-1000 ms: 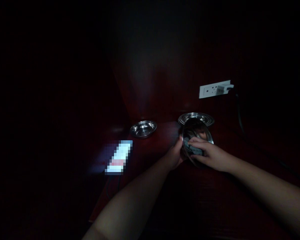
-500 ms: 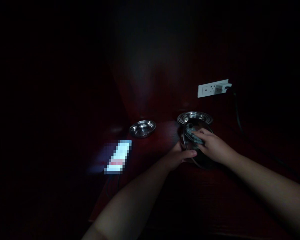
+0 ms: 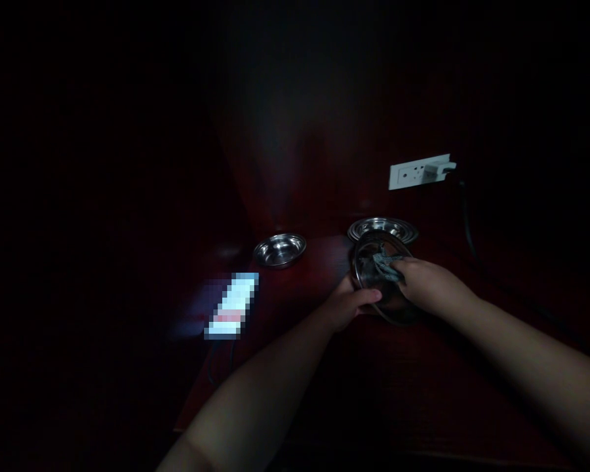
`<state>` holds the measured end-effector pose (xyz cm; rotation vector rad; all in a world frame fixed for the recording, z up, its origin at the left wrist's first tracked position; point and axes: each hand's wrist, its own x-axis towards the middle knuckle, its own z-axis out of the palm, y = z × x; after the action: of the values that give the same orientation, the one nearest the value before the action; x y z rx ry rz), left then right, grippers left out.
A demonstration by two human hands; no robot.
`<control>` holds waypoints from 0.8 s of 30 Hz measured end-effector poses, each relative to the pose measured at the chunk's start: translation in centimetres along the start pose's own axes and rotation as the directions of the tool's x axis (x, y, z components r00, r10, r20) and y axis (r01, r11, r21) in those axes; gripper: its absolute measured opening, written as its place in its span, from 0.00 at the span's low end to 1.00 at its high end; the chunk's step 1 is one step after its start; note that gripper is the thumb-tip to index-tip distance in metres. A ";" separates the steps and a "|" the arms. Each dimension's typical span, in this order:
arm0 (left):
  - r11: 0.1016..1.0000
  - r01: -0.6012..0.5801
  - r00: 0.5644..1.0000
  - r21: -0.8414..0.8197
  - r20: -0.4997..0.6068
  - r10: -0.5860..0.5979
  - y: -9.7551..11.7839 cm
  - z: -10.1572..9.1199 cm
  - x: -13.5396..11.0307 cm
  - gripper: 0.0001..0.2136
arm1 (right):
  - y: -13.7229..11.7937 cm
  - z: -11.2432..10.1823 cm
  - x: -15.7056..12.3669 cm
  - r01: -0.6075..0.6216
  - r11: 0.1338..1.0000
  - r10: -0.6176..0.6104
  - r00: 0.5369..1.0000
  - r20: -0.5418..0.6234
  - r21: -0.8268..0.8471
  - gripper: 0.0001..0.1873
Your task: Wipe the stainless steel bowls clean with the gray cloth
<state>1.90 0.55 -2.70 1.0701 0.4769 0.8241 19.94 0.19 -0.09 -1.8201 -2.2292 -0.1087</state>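
My left hand [image 3: 351, 305] grips the left rim of a shiny metal bowl [image 3: 393, 305], its thumb over the inner side. The bowl is tilted up, with its inside turned towards me. In my right hand [image 3: 423, 282] is a bunched grey-green cloth [image 3: 386, 267], pressed against the inside of the bowl. Just behind, a stack of metal bowls [image 3: 356, 231] is partly covered by the held one. Another metal bowl [image 3: 280, 250] stands to the left, apart from both hands.
A phone with a lit, blurred screen [image 3: 233, 307] lies near the left edge of the dark red table [image 3: 314, 262]. On the back wall is a white socket plate [image 3: 419, 172] with a plug and a dark cable [image 3: 467, 223] hanging down at right. Surroundings are very dark.
My right hand has turned and shifted slightly right with the cloth, which now sits nearer the bowl's middle. The bowl has tilted a little; my left hand keeps its grip.
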 end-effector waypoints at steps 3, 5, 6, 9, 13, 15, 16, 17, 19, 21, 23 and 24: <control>1.000 -0.004 1.000 0.000 -0.011 0.004 0.0 0.2 0.0 0.32 | 0.0 0.0 -0.1 0.042 0.999 -0.042 0.999 0.019 0.024 0.16; 1.000 -0.014 1.000 -0.001 -0.014 0.014 0.0 0.2 0.1 0.32 | 0.0 0.0 -0.3 0.104 0.993 -0.106 0.994 0.030 0.061 0.16; 1.000 -0.020 1.000 0.000 -0.012 0.020 0.0 0.3 0.1 0.31 | -0.1 -0.1 -0.5 0.135 0.987 -0.139 0.989 0.042 0.089 0.15; 0.999 -0.030 0.999 0.010 -0.014 0.030 -0.2 0.1 0.1 0.31 | -0.4 -0.5 -1.0 0.195 0.957 -0.220 0.971 0.098 0.216 0.14; 0.999 -0.047 0.998 0.025 -0.029 0.048 -0.3 -0.1 0.0 0.32 | -0.8 -1.0 -1.5 0.252 0.870 -0.336 0.932 0.138 0.423 0.12; 0.998 -0.059 0.998 0.023 -0.027 0.060 -0.2 -0.1 0.0 0.32 | -1.0 -1.0 -1.6 0.280 0.812 -0.398 0.907 0.135 0.513 0.11; 0.998 -0.064 0.998 0.021 -0.028 0.065 -0.2 0.0 -0.1 0.31 | -1.0 -0.9 -1.6 0.290 0.784 -0.421 0.898 0.126 0.548 0.11; 0.998 -0.067 0.997 0.020 -0.030 0.067 -0.2 0.0 -0.1 0.31 | -1.1 -0.8 -1.6 0.298 0.760 -0.437 0.892 0.114 0.577 0.10; 0.998 -0.067 0.997 0.020 -0.029 0.068 -0.2 0.1 -0.1 0.31 | -1.3 -0.7 -1.6 0.308 0.729 -0.442 0.894 0.077 0.611 0.10; 0.998 -0.064 0.998 0.020 -0.024 0.064 -0.1 0.2 -0.1 0.31 | -1.6 -0.6 -1.7 0.331 0.715 -0.433 0.901 0.018 0.616 0.10; 0.998 -0.058 0.998 0.016 -0.019 0.058 -0.1 0.2 -0.1 0.31 | -1.8 -0.7 -1.6 0.365 0.716 -0.421 0.906 -0.050 0.595 0.12; 0.998 -0.055 0.998 0.018 -0.020 0.055 -0.1 0.2 -0.1 0.31 | -1.9 -0.7 -1.6 0.384 0.720 -0.416 0.906 -0.083 0.578 0.14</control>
<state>1.99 0.33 -2.76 1.0956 0.4748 0.8814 18.45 -1.92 0.43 -1.0075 -2.3046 0.5033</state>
